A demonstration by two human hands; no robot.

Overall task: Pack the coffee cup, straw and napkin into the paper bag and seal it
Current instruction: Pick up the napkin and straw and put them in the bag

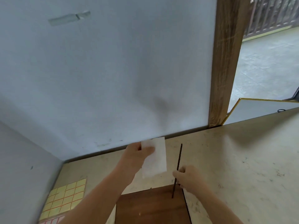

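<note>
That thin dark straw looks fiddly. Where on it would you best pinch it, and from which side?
Pinch the straw low on its shaft, from the right, as the right hand does: it stands nearly upright, and the napkin in the left hand crowds its left side.

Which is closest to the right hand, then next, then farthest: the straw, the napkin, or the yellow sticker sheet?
1. Straw: pinched in the right hand.
2. Napkin: just left, held by the left hand.
3. Yellow sticker sheet: far left on the table.

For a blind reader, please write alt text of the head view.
A left hand holds a white paper napkin and a right hand holds a thin dark straw above a brown paper bag on a beige table.
</note>
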